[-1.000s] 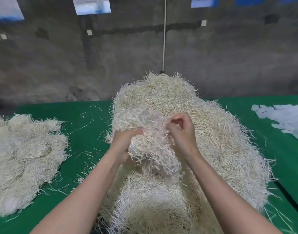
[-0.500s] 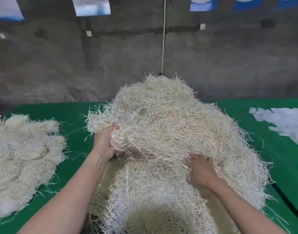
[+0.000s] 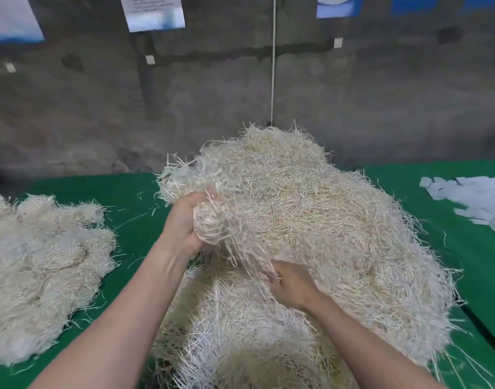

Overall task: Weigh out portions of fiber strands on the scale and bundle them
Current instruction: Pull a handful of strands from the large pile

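A big heap of pale fiber strands (image 3: 311, 220) fills the middle of the green table (image 3: 134, 220). My left hand (image 3: 184, 223) grips a rolled clump of strands (image 3: 212, 223) at the heap's left side, lifted off the table. My right hand (image 3: 294, 287) is lower and nearer to me, with its fingers closed on the strands that hang down from that clump. Part of its fingers are buried in the fiber. No scale shows in this view.
A second, flatter heap of fiber (image 3: 36, 270) lies at the left on the green cloth. White paper strips (image 3: 473, 197) lie at the far right. A grey concrete wall (image 3: 240, 94) with a hanging cord (image 3: 273, 66) rises behind the table.
My left hand pulled its clump out to the left, then drew back a little toward the heap. My right hand dropped from the top of the clump into the strands below it.
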A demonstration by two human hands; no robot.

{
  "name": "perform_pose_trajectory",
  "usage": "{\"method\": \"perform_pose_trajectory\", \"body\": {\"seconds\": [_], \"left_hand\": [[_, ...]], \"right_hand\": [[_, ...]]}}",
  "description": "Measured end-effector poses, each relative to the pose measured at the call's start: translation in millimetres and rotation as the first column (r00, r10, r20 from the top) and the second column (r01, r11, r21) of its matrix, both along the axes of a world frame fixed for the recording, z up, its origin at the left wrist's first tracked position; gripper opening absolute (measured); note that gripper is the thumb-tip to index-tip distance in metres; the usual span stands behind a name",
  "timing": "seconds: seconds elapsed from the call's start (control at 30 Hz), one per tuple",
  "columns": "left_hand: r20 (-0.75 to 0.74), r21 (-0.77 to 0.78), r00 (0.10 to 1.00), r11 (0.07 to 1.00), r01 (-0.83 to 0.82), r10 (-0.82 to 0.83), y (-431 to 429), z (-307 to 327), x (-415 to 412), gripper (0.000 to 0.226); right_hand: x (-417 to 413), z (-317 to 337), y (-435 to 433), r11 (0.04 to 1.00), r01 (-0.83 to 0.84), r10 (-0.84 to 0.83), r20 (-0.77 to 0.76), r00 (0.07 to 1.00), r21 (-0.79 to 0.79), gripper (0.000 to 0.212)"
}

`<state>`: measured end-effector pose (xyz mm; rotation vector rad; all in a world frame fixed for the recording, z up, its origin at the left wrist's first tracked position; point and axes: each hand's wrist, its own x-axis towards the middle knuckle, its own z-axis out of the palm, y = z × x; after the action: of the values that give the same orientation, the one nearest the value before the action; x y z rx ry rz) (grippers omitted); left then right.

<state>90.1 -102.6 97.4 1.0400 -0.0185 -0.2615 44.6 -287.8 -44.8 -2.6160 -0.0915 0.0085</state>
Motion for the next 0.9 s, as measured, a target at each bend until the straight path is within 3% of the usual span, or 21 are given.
{"method": "perform_pose_trajectory", "body": {"seconds": [0.17, 0.33, 0.47, 0.57, 0.63, 0.77, 0.9], "left_hand": [[-0.051, 0.001, 0.998, 0.999, -0.038, 0.038, 2.5, -16.9, -1.4, 0.006], [-0.034, 0.059, 0.998, 0.996, -0.06, 0.062, 12.4, -17.9, 3.2, 0.006], [-0.048, 0.052, 0.988, 0.989, -0.141, 0.144, 25.1, -20.7, 4.4, 0.008], [-0.039, -0.012, 0.979, 0.979, -0.201, 0.201, 37.3, -12.1, 10.9, 0.007], [-0.008, 0.03, 0.968, 0.967, -0.252, 0.252, 44.9, -8.6, 14.2, 0.009], [-0.045, 0.175, 0.981, 0.968, -0.181, 0.191, 32.5, -11.8, 4.8, 0.04], [-0.024, 0.146, 0.991, 0.981, -0.124, 0.129, 22.4, -8.3, -0.5, 0.007]], "right_hand": [[-14.8, -30.5, -29.2, 1.0, -0.023, 0.025, -0.11, 0.994, 0.016, 0.086], [-26.4, -42.5, -40.8, 0.998, -0.055, 0.056, -0.052, 0.997, 0.013, 0.1], [-26.1, -35.4, -56.3, 0.988, 0.016, -0.027, -0.075, 0.997, -0.153, 0.087], [-29.5, -31.1, -71.5, 0.972, 0.092, -0.121, -0.124, 0.985, -0.216, 0.08], [-33.3, -26.3, -72.0, 0.965, 0.13, -0.168, -0.155, 0.974, -0.229, 0.078], [-25.0, 18.7, -38.9, 0.985, -0.019, 0.011, -0.046, 0.999, -0.174, 0.07], [-24.4, 84.5, -32.0, 0.997, -0.058, 0.055, -0.047, 0.997, -0.056, 0.044]]}}
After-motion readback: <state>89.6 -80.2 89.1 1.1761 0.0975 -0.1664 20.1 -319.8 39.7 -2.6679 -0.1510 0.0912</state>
